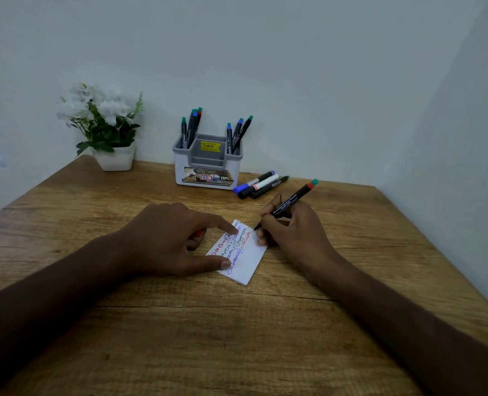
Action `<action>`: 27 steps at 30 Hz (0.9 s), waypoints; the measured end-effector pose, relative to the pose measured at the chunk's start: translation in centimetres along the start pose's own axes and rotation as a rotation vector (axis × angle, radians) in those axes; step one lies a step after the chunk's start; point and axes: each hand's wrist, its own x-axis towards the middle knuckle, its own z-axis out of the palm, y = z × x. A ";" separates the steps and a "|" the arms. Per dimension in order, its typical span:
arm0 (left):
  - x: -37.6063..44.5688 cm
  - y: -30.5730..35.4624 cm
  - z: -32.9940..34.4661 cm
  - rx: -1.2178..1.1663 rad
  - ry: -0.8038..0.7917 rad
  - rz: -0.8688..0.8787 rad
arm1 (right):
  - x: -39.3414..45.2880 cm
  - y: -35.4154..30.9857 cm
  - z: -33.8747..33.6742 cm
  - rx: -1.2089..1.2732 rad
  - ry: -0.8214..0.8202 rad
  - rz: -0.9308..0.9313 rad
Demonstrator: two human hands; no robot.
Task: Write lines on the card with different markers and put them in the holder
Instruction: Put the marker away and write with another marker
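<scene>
two bare forearms, no sleeves, no jewellery.

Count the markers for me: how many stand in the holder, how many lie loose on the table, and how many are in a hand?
Markers standing in the holder: 6, with 3 in the left compartment and 3 in the right
Markers lying loose on the table: 3
Markers held in the right hand: 1
Total: 10

Left hand (177, 238) palm down, forefinger and thumb pressed flat; right hand (290, 230) curled in a writing grip, both forearms resting low.
</scene>
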 end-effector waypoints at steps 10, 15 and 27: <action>-0.1 0.1 -0.2 0.013 -0.008 0.003 | -0.3 -0.2 0.2 -0.070 0.081 -0.070; 0.0 0.2 -0.2 0.009 -0.022 -0.006 | -0.1 -0.5 -0.4 0.137 0.280 -0.102; -0.1 0.4 0.1 -0.155 0.238 -0.037 | -1.2 -1.0 1.3 0.469 0.041 0.028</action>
